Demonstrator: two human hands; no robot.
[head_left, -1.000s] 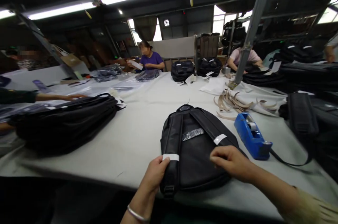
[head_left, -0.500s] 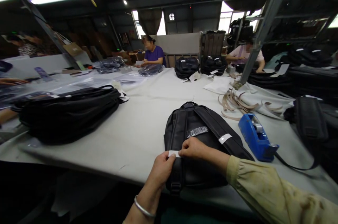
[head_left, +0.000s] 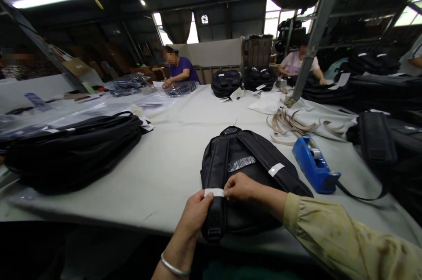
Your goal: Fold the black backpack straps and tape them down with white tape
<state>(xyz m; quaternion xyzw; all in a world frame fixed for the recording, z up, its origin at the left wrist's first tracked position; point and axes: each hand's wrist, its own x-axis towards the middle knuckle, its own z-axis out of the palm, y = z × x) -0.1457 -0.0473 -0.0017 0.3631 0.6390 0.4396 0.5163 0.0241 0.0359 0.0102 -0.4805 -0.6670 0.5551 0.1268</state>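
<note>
A black backpack (head_left: 242, 201) lies straps-up at the table's front edge. Across its left shoulder strap (head_left: 216, 170) runs a white strip (head_left: 214, 192). My left hand (head_left: 194, 210) pinches the strip's left end, thumb on top, at the strap's edge. At the strip's right end, my right hand (head_left: 239, 187) has its fingers closed on it. A second white band (head_left: 276, 169) is around the right strap. Clear crinkled plastic (head_left: 241, 164) shows on the back panel between the straps.
A blue tape dispenser (head_left: 314, 165) stands right of the backpack, with a black strap beside it. Stacked black bags (head_left: 72, 152) lie at left, more at right. Beige strips (head_left: 286, 124) lie behind the dispenser. Two people work across the table (head_left: 165, 157).
My hands have moved slightly apart, and more of the white strip shows between them. The view has shifted, so the backpack and table appear further left.
</note>
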